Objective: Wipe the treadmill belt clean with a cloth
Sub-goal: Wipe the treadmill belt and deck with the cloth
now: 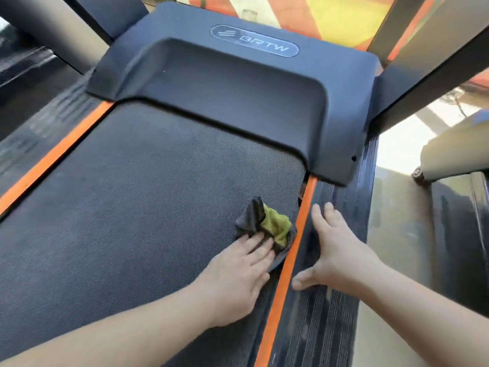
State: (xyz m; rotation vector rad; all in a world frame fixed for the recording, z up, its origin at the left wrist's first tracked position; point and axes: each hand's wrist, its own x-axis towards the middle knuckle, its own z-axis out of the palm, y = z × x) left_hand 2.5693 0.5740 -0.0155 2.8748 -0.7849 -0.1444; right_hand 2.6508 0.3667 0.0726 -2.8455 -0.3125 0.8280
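Note:
The dark textured treadmill belt (137, 197) fills the middle of the view. A crumpled cloth (267, 223), dark grey with a yellow-green inside, lies on the belt against its right orange edge strip (299, 234). My left hand (238, 274) presses flat on the near part of the cloth with straight fingers. My right hand (336, 250) rests flat on the black ribbed side rail (325, 313), fingers straight and thumb spread, holding nothing.
The dark motor cover (238, 83) with an oval logo spans the belt's far end. Another orange strip (53, 154) borders the belt's left side. Upright frame posts (436, 83) rise at both sides. Shiny floor (391, 234) lies to the right.

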